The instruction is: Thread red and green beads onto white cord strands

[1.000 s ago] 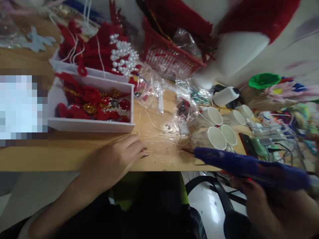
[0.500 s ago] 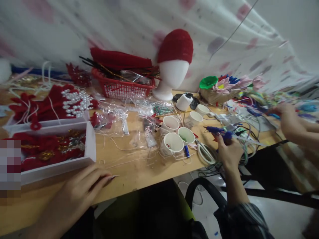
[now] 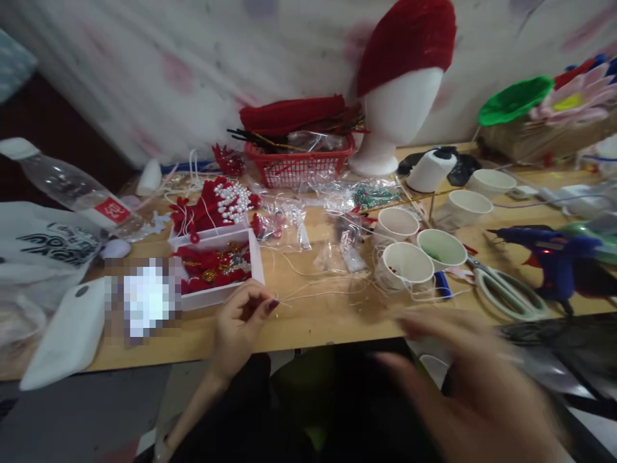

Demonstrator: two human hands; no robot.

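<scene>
My left hand (image 3: pixel 243 325) is over the front edge of the table, thumb and forefinger pinched on the end of a thin white thread (image 3: pixel 322 294). The thread runs right across the wood toward the paper cups. Blurred by motion, my right hand (image 3: pixel 467 379) hangs in front of the table edge, thumb and fingers apart and nothing visible between them. Beyond it, a blue glue gun (image 3: pixel 554 247) rests at the right with a red light showing. Scissors with pale handles (image 3: pixel 511 292) lie beside it. A white paper cup (image 3: pixel 407 263) holds small red beads.
White boxes (image 3: pixel 258 257) of red and gold ornaments are at the left, near a plastic bottle (image 3: pixel 72 183) and a white power bank-like slab (image 3: pixel 72 334). Behind stand a red basket (image 3: pixel 303 164), a foam head (image 3: pixel 400 109) in a red cap, and a thread spool (image 3: pixel 430 170).
My right hand has let go of the glue gun and come back leftward. My left hand, formerly resting on the table, now pinches the thread. The view has turned left.
</scene>
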